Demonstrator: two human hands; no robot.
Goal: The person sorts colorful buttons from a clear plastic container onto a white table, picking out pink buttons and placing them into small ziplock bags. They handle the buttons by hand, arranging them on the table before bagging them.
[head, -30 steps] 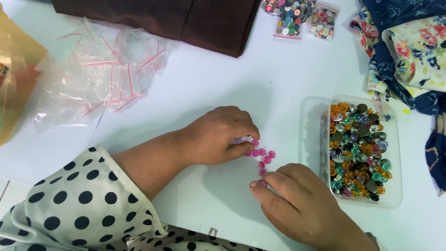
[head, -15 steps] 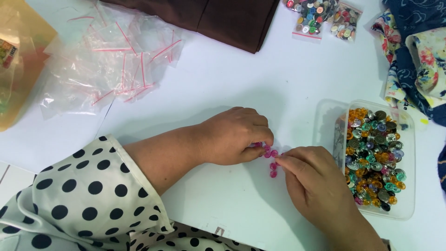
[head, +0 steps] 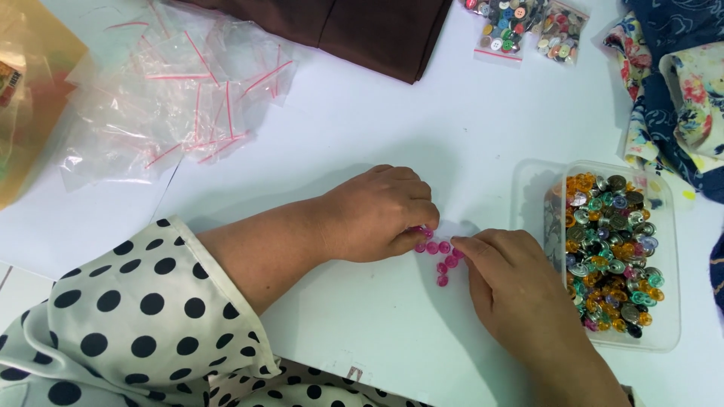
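At counter centre, left hand [head: 377, 215] and right hand [head: 513, 283] pinch pink buttons [head: 441, 260] together, clear tub [head: 667, 332] at 3 o'clock; gathering step, next needs a firm collective pickup.

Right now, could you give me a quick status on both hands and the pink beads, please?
Left hand and right hand both down on the pink beads, fingertips touching them. Beads clustered on white table. Clear tub of mixed beads just beside right hand; nothing in the way.

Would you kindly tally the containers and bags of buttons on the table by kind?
Clear plastic tub of mixed buttons: 1
Small zip bags filled with buttons: 2
Total: 3
The pile of empty zip bags overlaps too much to count.
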